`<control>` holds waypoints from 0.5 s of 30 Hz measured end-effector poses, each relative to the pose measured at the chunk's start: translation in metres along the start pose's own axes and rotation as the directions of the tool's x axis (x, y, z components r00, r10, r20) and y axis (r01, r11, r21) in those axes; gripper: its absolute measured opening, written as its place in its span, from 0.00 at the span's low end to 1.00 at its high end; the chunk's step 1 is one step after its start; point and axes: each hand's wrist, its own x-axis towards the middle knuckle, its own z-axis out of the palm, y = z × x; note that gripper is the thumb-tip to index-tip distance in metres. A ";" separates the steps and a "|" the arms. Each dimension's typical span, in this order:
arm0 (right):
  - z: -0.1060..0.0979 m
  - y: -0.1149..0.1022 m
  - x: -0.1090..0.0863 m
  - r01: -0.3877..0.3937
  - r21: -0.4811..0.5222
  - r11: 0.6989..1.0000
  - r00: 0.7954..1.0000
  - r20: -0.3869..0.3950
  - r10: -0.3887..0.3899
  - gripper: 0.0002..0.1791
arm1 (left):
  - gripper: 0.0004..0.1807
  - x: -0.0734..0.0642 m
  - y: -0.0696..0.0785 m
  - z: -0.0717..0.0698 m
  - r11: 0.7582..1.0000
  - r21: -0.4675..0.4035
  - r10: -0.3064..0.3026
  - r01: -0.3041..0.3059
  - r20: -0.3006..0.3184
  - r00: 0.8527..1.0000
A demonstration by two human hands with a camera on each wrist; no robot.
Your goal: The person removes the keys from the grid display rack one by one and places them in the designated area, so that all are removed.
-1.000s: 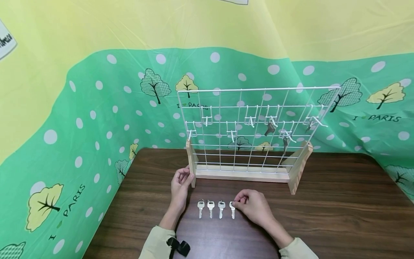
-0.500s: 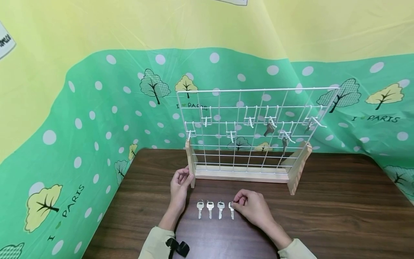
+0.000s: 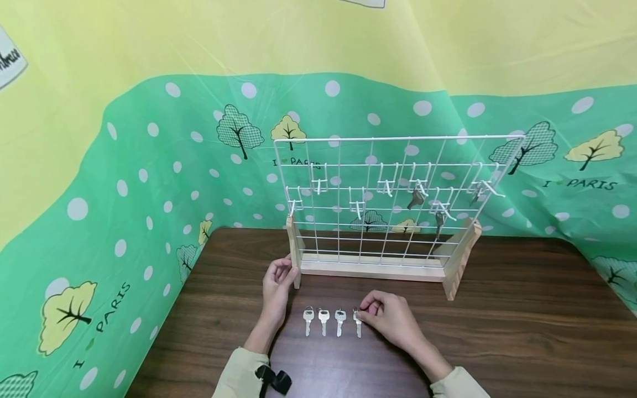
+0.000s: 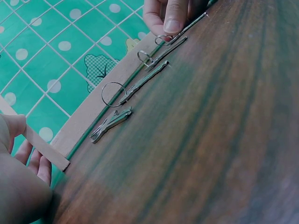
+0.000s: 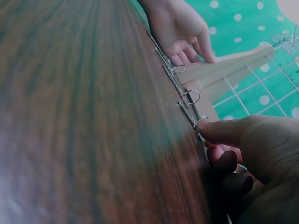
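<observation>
On the desk (image 3: 537,315) we note the wire rack (image 3: 373,268); left hand (image 3: 276,287) grips its wooden end post (image 3: 294,249), presumably for steadiness. Right hand (image 3: 395,320) fingers pinch the rightmost key (image 3: 359,329) by its head, in front of the rack, beside three keys (image 3: 324,316), likely spaced for separate grasping.

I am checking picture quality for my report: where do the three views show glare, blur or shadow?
Head: glare on the dark brown wooden table below four flat silver metal keys; left wrist: dim, the table's grain looks soft; right wrist: the bare right hand has fingers in dark shadow.
</observation>
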 end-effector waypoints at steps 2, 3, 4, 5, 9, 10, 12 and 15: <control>0.000 0.001 0.000 0.006 0.004 1.000 1.000 0.002 -0.006 0.12 | 0.15 -0.001 0.001 0.000 1.000 0.000 -0.004 0.004 -0.003 1.000; 0.000 0.001 0.000 0.009 0.009 1.000 1.000 0.001 -0.009 0.12 | 0.15 -0.001 0.001 0.000 1.000 0.001 -0.005 0.005 -0.004 1.000; 0.001 0.002 0.001 0.013 0.014 1.000 1.000 -0.002 -0.013 0.12 | 0.15 -0.001 0.001 0.001 1.000 0.001 -0.007 0.007 -0.006 1.000; 0.001 0.003 0.001 0.017 0.023 1.000 1.000 -0.008 -0.017 0.12 | 0.15 -0.001 0.002 0.001 1.000 0.001 -0.008 0.008 -0.008 1.000; 0.001 0.006 0.002 0.022 0.054 0.998 0.999 -0.039 -0.020 0.11 | 0.12 -0.001 0.002 0.002 1.000 -0.002 -0.007 0.007 -0.010 1.000; 0.001 0.007 0.003 0.021 0.061 0.998 0.999 -0.044 -0.018 0.11 | 0.11 -0.001 0.003 0.002 1.000 -0.003 -0.007 0.007 -0.009 1.000; 0.001 0.008 0.004 0.015 0.070 0.997 0.999 -0.048 -0.011 0.10 | 0.11 -0.001 0.003 0.002 1.000 -0.004 -0.006 0.006 -0.008 1.000; 0.002 0.010 0.005 0.010 0.077 0.997 0.999 -0.047 -0.006 0.09 | 0.12 -0.002 0.003 0.002 1.000 -0.001 -0.007 0.007 -0.009 1.000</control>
